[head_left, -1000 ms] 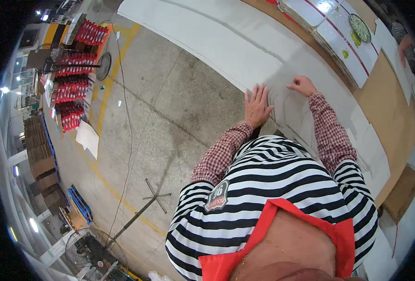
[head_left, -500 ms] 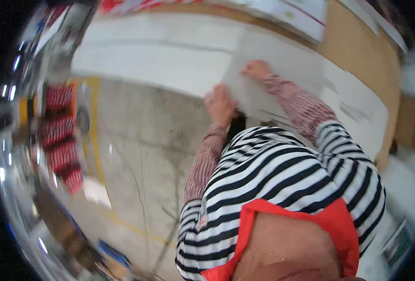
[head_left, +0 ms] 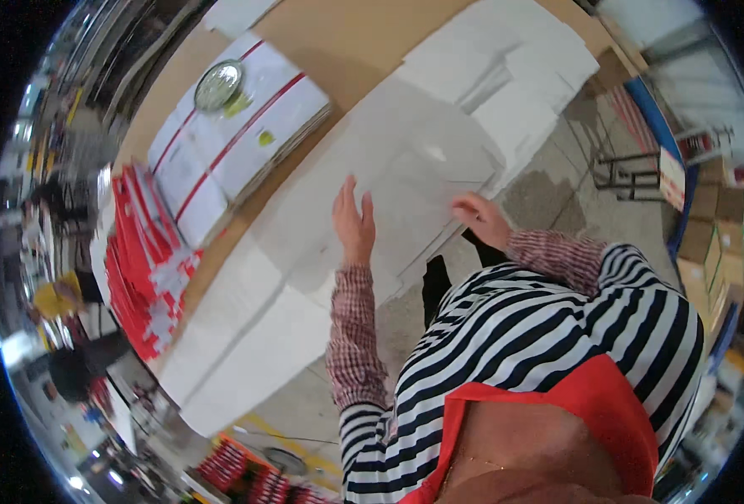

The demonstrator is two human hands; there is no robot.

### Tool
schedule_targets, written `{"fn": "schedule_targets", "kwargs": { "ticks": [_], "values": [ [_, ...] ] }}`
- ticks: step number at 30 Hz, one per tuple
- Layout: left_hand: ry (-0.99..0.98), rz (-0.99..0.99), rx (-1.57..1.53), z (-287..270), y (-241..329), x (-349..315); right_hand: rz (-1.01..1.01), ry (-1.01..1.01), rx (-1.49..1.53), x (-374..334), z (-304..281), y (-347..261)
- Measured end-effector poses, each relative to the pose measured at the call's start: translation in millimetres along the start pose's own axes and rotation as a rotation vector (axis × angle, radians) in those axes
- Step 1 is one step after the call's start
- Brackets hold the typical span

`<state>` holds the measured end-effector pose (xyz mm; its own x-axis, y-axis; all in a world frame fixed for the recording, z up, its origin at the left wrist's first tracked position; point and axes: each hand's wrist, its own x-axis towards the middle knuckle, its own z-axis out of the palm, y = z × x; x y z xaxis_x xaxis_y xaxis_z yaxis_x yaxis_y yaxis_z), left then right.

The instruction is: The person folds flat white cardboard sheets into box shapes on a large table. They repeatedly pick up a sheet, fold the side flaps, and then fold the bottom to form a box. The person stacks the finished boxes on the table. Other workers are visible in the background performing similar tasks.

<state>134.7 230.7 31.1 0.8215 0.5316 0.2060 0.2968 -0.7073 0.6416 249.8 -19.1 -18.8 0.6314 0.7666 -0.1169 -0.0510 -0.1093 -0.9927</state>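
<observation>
My left hand is raised over white sheets on the table, its fingers stretched upward and holding nothing. Near the table's front edge, my right hand has its fingers curled together; whether anything thin is between them is hidden. Beneath and between both hands lies a greyish, see-through plastic sheet, spread over the white sheets. Long white sheets run along the table to the left, and another white stack with creased edges lies at the far right.
Behind the sheets, a white package with red stripes carries a roll of clear tape. Red-and-white bags are heaped left of it. Brown board covers the table. A stool and cardboard boxes stand at right.
My view has swung to the right along the table. The left hand has lifted with its fingers stretched, and the right hand is nearer the table's front edge.
</observation>
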Motion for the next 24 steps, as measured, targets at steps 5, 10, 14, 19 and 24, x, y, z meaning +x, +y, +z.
{"fn": "schedule_targets", "kwargs": {
  "ticks": [5,10,14,19,24],
  "values": [
    [-0.324,0.376,0.009,146.6,65.3,184.4,0.633,0.599,0.683,-33.5,-154.3,79.7],
    [-0.43,0.385,0.219,323.0,126.8,360.6,0.512,0.77,1.286,17.2,-266.5,111.5],
    [-0.469,0.181,0.212,424.5,155.2,494.0,0.255,0.641,1.55,64.1,-349.9,143.1],
    [-0.428,-0.011,0.063,512.4,143.9,586.5,0.312,0.637,1.645,102.1,-449.4,115.0],
    [-0.444,-0.105,0.069,545.1,202.8,582.5,0.272,0.609,1.689,114.3,-478.0,121.5]
  ]
}}
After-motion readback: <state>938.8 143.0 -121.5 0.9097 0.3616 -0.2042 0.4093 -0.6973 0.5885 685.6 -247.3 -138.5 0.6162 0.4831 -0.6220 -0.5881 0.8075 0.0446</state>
